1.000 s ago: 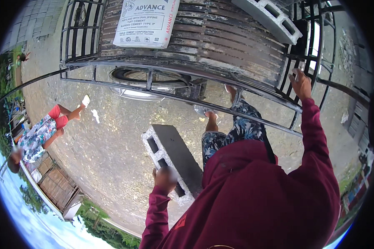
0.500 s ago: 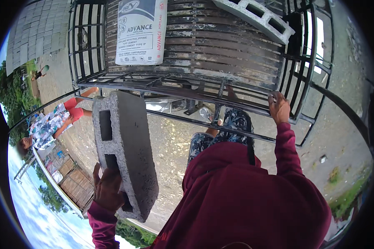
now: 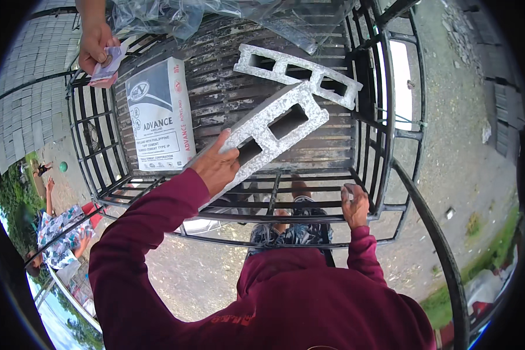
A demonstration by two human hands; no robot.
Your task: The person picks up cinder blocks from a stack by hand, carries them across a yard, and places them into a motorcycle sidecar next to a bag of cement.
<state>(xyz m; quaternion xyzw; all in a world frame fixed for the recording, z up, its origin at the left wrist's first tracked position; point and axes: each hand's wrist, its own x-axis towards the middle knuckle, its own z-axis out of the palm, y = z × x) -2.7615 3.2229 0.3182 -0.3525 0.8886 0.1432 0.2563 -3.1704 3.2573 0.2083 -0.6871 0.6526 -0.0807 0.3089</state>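
My left hand (image 3: 216,166) grips a grey hollow concrete block (image 3: 266,138) by its near end, fingers closed at one of its openings. The block slants over the slatted bed (image 3: 216,90) of a metal carrier, its far end close to a second hollow block (image 3: 280,65) lying there. Whether the two touch I cannot tell. At the near right corner, my right hand (image 3: 354,207) is closed round the carrier's black metal rail (image 3: 309,219). A paper cement bag (image 3: 151,116) lies on the bed, left of the held block.
Clear plastic sheeting (image 3: 181,17) covers the bed's far end. At upper left another person's hand (image 3: 96,49) holds folded purple and reddish paper (image 3: 107,65). A person in a patterned shirt (image 3: 64,230) is at far left. Stacked grey blocks (image 3: 38,87) stand beyond the carrier.
My left hand has swung the block from outside the rail, at the left, up and rightward over the bed. My right hand stays on the rail. Another person's hand with paper has come into view.
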